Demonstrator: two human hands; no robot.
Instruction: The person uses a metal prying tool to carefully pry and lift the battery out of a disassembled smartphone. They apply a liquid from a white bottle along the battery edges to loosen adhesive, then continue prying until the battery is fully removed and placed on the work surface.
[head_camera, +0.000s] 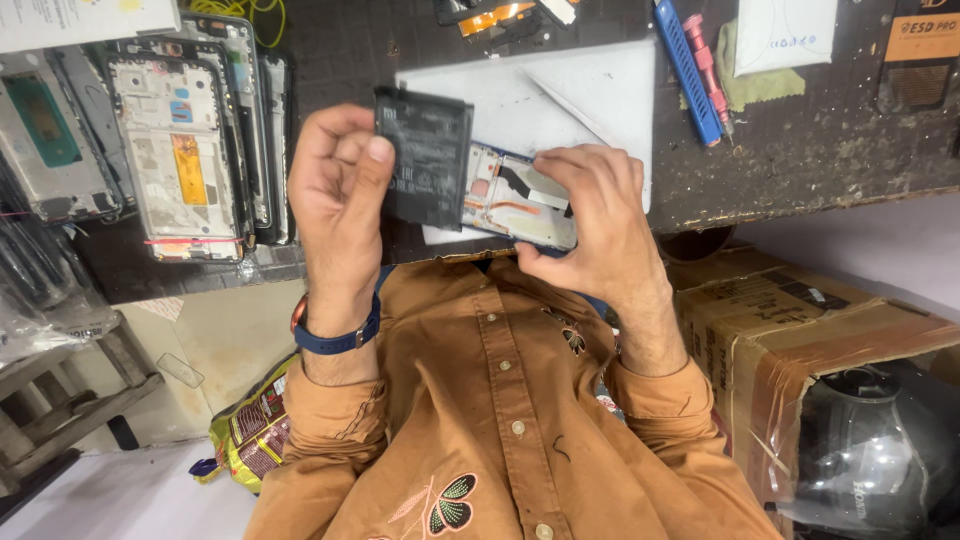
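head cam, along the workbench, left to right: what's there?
Stack of opened phone frames → left hand holding a black battery → opened phone under the right hand → blue tool → pink tool → white paper.

The location is a phone repair workshop, identified by the worn dark counter (800, 150) carrying stripped phone frames (180, 150) at its left end, a blue tool (688, 70) and red screwdriver (708, 70) toward its right, and a taped cardboard box (790, 330) below it.
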